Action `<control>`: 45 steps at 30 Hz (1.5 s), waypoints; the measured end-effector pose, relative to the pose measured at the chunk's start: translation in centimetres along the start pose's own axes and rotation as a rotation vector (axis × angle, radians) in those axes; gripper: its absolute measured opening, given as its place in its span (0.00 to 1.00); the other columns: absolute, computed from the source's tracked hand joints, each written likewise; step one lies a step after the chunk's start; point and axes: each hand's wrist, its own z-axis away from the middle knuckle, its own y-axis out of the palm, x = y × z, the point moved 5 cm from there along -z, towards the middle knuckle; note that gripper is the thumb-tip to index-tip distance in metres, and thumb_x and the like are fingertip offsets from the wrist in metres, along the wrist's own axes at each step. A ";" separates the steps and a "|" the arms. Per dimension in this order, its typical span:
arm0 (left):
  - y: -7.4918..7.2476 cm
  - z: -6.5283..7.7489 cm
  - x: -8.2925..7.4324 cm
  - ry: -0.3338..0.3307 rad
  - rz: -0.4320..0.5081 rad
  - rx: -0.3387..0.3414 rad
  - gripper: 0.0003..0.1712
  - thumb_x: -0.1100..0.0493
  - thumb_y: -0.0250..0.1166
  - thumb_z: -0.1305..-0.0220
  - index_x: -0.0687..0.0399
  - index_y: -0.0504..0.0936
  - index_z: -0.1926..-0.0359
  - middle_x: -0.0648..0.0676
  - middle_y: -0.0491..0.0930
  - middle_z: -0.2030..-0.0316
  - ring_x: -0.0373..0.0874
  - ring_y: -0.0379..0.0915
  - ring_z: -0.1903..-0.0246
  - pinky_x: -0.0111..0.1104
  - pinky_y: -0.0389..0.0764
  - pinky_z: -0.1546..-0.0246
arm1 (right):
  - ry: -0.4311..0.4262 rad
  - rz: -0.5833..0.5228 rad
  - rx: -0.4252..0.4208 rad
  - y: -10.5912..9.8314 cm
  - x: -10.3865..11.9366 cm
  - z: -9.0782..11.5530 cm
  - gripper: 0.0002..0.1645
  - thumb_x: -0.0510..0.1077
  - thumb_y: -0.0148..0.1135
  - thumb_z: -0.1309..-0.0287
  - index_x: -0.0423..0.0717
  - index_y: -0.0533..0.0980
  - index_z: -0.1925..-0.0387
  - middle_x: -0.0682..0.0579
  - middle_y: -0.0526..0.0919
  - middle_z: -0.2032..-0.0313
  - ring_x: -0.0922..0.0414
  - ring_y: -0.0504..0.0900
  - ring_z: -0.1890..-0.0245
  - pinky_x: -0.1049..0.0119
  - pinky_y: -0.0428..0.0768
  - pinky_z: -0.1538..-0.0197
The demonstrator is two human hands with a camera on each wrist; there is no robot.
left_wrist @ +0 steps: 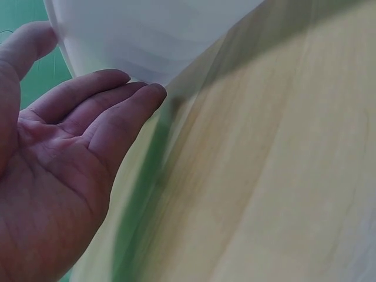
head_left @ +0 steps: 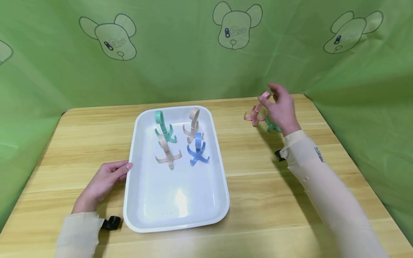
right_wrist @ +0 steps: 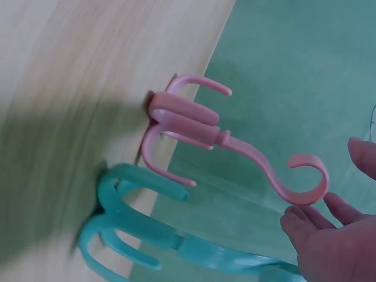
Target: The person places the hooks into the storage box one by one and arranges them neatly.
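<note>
My left hand (head_left: pixel 104 179) holds the left rim of a white tray (head_left: pixel 175 225), thumb over the edge and fingers against its outer wall (left_wrist: pixel 129 47). Over on the right, my right hand (head_left: pixel 282 109) is spread around the curled top of a pink rotating hanger hook (head_left: pixel 256 114) standing on the table. In the right wrist view, thumb and fingers are apart, with fingertips right at the curl of the pink hook (right_wrist: pixel 187 120). A green hook (right_wrist: pixel 144 226) stands beside it, partly hidden behind the hand in the head view.
Inside the tray's far half stand a green hook (head_left: pixel 165 133), two beige hooks (head_left: pixel 168 154) and a blue hook (head_left: pixel 198 154). The wooden table (head_left: pixel 258 200) is bordered by a green curtain (head_left: pixel 180 71) at the back and sides.
</note>
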 end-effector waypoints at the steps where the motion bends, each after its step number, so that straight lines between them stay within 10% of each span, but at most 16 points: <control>1: 0.0 0.0 0.0 -0.001 0.002 0.000 0.29 0.57 0.56 0.25 0.83 0.68 0.41 0.67 0.79 0.48 0.42 0.82 0.56 0.35 0.83 0.55 | 0.011 -0.001 0.003 0.0 -0.2 -0.1 0.40 0.50 0.62 0.34 0.42 0.58 0.27 0.45 0.61 0.29 0.53 0.58 0.29 0.68 0.57 0.30; 45: -0.2 -0.3 0.0 -0.019 -0.019 0.004 0.29 0.56 0.56 0.25 0.83 0.68 0.40 0.74 0.74 0.45 0.41 0.81 0.56 0.34 0.82 0.55 | 0.022 -0.039 0.033 1.4 -1.2 -0.7 0.33 0.49 0.59 0.31 0.38 0.64 0.32 0.42 0.72 0.40 0.51 0.71 0.41 0.62 0.74 0.41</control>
